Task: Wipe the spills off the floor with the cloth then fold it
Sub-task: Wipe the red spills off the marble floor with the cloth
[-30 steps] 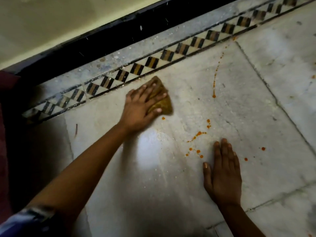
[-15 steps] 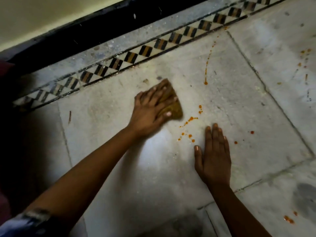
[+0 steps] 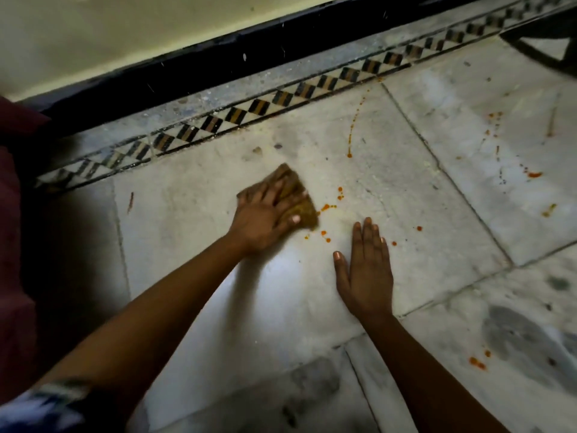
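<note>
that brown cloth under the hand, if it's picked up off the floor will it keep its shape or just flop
The cloth probably flops: it lies bunched and creased under the left hand, like soft fabric. It looks light, thin enough to flatten under the fingers. It may be damp and smeary, having met the orange spills.

Mustard cloth [image 3: 304, 210], orange spills [image 3: 326, 234], blk/tan diamond border [image 3: 259, 107].

Dim marble floor [image 3: 406, 189], checkered border strip [image 3: 281, 98], pale wall [image 3: 125, 32].
</note>
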`<act>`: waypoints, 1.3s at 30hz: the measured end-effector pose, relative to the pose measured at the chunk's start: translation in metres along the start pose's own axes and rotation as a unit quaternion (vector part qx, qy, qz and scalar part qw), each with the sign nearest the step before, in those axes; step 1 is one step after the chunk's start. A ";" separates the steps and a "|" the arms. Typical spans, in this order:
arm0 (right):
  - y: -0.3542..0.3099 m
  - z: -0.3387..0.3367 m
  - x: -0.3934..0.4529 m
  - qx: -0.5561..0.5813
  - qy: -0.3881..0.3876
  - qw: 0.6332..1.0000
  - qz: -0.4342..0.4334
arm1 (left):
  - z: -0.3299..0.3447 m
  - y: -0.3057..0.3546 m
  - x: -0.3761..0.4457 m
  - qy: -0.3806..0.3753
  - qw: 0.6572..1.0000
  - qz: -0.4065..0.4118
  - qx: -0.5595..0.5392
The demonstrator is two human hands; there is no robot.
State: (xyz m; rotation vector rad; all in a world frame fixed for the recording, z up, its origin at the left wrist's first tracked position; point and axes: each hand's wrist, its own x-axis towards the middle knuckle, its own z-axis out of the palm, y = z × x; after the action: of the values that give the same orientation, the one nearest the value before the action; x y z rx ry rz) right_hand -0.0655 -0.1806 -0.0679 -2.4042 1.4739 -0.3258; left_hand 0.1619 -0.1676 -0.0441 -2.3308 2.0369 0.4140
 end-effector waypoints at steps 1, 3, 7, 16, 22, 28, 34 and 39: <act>0.006 -0.003 -0.005 -0.007 -0.003 1.000 -0.009 | 0.004 -0.005 -0.018 0.010 1.000 0.021 -0.001; 0.025 -0.011 -0.018 -0.034 -0.003 0.999 -0.028 | 0.005 -0.019 -0.046 0.037 0.999 -0.007 -0.004; 0.054 -0.018 -0.040 -0.053 0.008 0.999 0.004 | -0.001 -0.025 -0.023 0.041 0.979 -0.196 -0.045; 0.053 -0.018 -0.042 -0.076 0.027 0.993 0.087 | 0.021 0.071 -0.017 0.034 0.999 0.005 -0.006; 0.055 -0.013 -0.041 -0.099 0.004 0.990 0.098 | 0.023 0.023 -0.048 0.043 0.998 0.035 0.038; 0.055 -0.013 -0.041 -0.099 -0.002 0.990 0.096 | 0.008 0.060 0.025 0.023 0.990 -0.136 -0.020; 0.056 -0.016 -0.041 -0.084 -0.011 0.992 0.093 | 0.026 0.084 -0.031 0.019 0.992 0.096 0.079; 0.055 -0.017 -0.041 -0.084 -0.018 0.992 0.092 | -0.001 0.036 -0.038 -0.072 0.991 0.058 0.097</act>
State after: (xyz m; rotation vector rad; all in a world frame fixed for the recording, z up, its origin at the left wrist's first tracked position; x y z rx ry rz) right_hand -0.1347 -0.1693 -0.0741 -2.3608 1.7542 -0.1207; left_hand 0.1228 -0.1366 -0.0290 -2.0187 2.0511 0.3569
